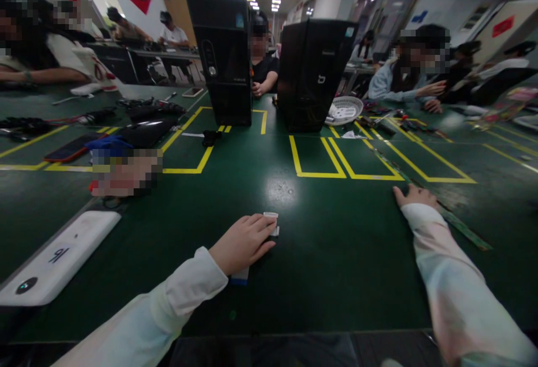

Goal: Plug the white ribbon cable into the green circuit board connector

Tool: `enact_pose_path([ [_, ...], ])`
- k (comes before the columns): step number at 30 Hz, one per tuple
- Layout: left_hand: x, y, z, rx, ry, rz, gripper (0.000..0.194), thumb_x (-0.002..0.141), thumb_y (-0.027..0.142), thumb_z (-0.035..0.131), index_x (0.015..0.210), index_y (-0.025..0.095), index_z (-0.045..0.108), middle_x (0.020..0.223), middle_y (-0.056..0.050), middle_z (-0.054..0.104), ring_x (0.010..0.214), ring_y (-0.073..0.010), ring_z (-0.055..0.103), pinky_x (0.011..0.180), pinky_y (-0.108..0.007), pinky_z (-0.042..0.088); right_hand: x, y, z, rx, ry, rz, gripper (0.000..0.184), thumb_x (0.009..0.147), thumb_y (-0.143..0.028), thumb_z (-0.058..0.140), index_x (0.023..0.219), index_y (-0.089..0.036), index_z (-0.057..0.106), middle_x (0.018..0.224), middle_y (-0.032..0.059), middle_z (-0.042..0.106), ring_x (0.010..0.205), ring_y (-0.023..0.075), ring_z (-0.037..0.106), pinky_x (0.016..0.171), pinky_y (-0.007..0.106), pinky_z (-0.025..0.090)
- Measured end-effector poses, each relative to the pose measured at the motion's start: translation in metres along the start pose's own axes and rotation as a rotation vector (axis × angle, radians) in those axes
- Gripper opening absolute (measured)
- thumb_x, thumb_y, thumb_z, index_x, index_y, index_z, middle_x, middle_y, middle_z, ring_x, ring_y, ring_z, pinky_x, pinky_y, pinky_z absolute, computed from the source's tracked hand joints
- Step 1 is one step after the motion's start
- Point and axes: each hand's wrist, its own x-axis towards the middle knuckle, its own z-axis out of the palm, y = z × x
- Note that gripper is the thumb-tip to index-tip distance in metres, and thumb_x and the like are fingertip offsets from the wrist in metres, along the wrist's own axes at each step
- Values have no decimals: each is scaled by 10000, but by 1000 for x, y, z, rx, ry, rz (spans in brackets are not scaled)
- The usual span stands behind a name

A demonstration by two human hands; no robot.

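Note:
My left hand [247, 241] lies palm down on the green table, its fingers stretched over a small white piece [272, 231], thumb apart. Part of that piece is hidden under the fingertips. Below the wrist a flat blue-and-white end [239, 277] sticks out; whether it joins the white piece I cannot tell. My right hand [416, 195] rests on the table to the right, thumb spread away from the fingers, with nothing visible in it. Beside it runs a long, thin green strip [466, 230], slanting toward the right front.
Two black computer towers [229, 64] [317, 75] stand at the back, a person [264, 67] behind them. A white device [63, 255] lies left, near dark cables [59, 120] and a phone [78, 147]. A white basket [347, 108] and tools sit back right. Yellow tape [321, 175] marks the table.

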Motion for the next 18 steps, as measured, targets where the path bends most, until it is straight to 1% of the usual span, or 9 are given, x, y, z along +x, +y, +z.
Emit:
enact_pose_path([
  [5,0,4,-2,0,7,-13,425,972,378,432,1346,180,478,1369,-107,554,1204,-235,541,967,-401,454,-11,-4,3,-6,50,-108,743,904,-563,328,1395,-18,450,1296,359,450,1145,448,456,879,557,361],
  [10,-1,5,-2,-16,8,-13,421,966,374,448,1333,171,493,1347,-107,568,1178,-227,554,970,-396,459,-18,-4,4,-12,38,-254,718,893,-582,345,1358,-59,507,1225,313,513,1038,414,517,843,518,393],
  [12,-2,6,-2,-20,12,-11,416,967,376,445,1327,175,499,1337,-108,574,1167,-226,559,965,-401,463,-22,-2,4,-10,29,-323,690,892,-567,356,1330,-64,534,1173,284,550,998,385,546,851,502,408],
  [15,-3,7,-2,-22,9,-12,419,971,382,433,1333,179,495,1348,-107,566,1162,-225,561,960,-405,464,-33,0,3,6,3,-444,616,891,-532,374,1277,-99,584,1108,206,593,974,321,578,889,446,430],
  [17,-3,8,-2,-17,6,-12,418,971,385,433,1330,181,497,1355,-106,560,1162,-229,561,954,-405,463,-45,-1,4,42,4,-573,574,885,-529,386,1225,-131,621,1079,161,607,958,287,590,897,422,448],
  [18,-3,9,-2,-13,3,-11,418,969,387,437,1327,181,499,1356,-104,560,1162,-230,560,951,-404,462,-52,-2,5,72,23,-653,560,882,-534,391,1203,-144,634,1071,149,612,956,282,593,896,427,456],
])
